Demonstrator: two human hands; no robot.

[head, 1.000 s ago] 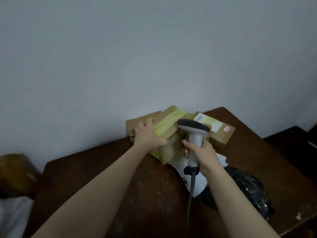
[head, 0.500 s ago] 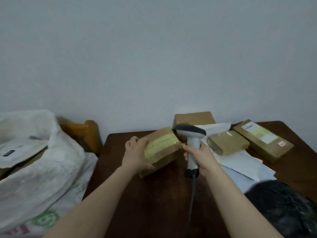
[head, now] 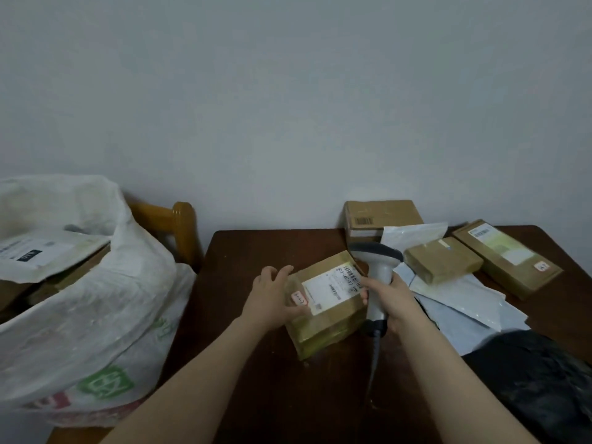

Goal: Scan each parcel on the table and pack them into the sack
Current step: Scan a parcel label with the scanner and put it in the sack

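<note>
Near R corner of counter [head: 256, 379]: black plastic bag [head: 538, 379], crumpled, partly out of view. Scanner cable [head: 373, 373] runs from the near edge up to the handle.

Mid-counter: left grip [head: 272, 299] holds held parcel [head: 326, 318] by its L end, thumb pinching over the label face, fingers spread along the far-L edge. Held parcel = brown taped box, tilted, label face up toward cam. White label [head: 333, 285] w/ barcodes; small red-edged sticker [head: 299, 298] just beside the thumb. Can't tell whether its lower edge rests on the counter.

Right grip [head: 389, 299] wrapped tight round the handle of scanner [head: 378, 264]. Scanner upright, grey head just beside the parcel's far-R corner, touching or nearly so.

R of scanner: white mailers [head: 458, 299] lying flat, overlapping. On them a small brown box [head: 443, 259]. Toward the R edge a long flat box [head: 506, 257] w/ label, set diagonally. At far edge, against wall [head: 288, 91], a carton [head: 381, 216] w/ barcode, another white mailer leaning on its R side.

Off counter, L: sack [head: 80, 299], white woven, green print, mouth open; parcels already inside. Behind it a wooden chair back [head: 179, 232], between sack and counter's far-L corner.
</note>
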